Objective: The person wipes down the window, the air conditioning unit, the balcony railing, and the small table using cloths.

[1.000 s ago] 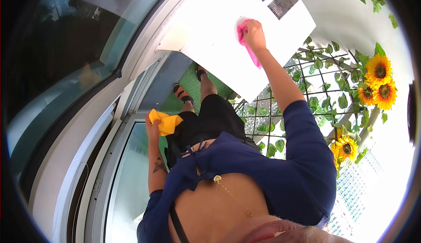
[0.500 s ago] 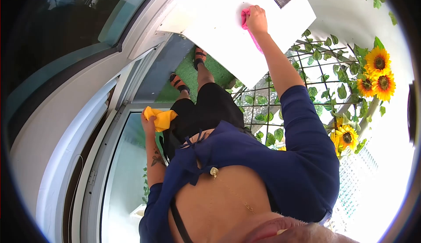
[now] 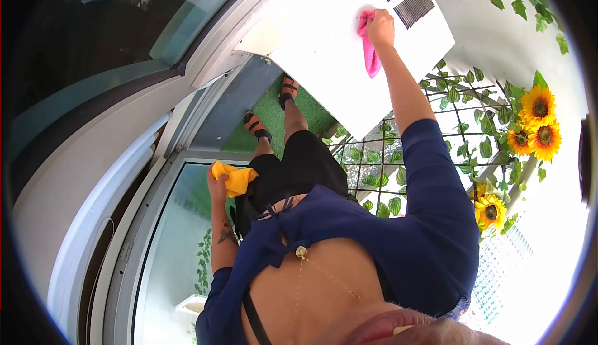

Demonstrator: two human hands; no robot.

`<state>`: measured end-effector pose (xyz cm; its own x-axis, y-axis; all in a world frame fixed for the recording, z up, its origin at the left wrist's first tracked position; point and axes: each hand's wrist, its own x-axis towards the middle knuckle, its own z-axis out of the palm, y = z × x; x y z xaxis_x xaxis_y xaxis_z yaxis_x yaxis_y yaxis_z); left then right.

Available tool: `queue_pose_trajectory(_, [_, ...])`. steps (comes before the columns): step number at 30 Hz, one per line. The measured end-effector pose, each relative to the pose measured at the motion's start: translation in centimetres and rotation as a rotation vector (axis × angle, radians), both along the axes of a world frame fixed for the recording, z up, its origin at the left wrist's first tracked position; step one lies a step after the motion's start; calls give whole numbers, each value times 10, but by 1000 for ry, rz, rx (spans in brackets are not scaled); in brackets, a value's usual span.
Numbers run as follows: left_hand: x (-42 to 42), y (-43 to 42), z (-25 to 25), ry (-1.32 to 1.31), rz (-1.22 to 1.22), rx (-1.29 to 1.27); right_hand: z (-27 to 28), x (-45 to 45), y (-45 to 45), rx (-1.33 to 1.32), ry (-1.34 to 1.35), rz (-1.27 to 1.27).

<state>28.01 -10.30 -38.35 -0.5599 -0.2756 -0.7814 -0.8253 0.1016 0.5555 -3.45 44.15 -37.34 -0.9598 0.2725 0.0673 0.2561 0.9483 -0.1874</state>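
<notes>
My right hand [image 3: 380, 29] is closed on a pink cloth [image 3: 370, 52] and presses it against a white panel [image 3: 311, 52], just left of two dark slatted vents [image 3: 413, 7]. The lower end of the cloth hangs loose below my fingers. On the left, my left hand [image 3: 217, 185] grips a bunched yellow cloth [image 3: 235, 179] beside my thigh, away from the panel.
A black wire grid [image 3: 436, 134] with leafy vines and sunflowers [image 3: 539, 104] stands at the right. Window glass [image 3: 81, 46] and a pale frame [image 3: 124, 105] run along the left. My sandalled feet [image 3: 257, 127] are on green turf [image 3: 311, 113].
My right hand and the pink cloth first moved up the panel, toward the vents, then stayed close to them. The view has shifted slightly. The left hand still holds the yellow cloth.
</notes>
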Motion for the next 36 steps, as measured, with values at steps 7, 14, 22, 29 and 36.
queue_pose_trajectory(7, [-1,-7,-17,85,-50,42,-18,-35,-49,-192,303,42])
queue_pose_trajectory(14, [-33,13,-9,-10,-159,-45,0,12,-142,-450,341,475])
queue_pose_trajectory(22, [-46,38,10,36,-34,19,-31,-235,109,139,330,-75])
queue_pose_trajectory(29, [-14,42,8,-183,3,-48,-7,-106,-66,-200,381,70])
queue_pose_trajectory(36, [-105,76,4,-65,-68,27,9,56,-158,-368,-24,520])
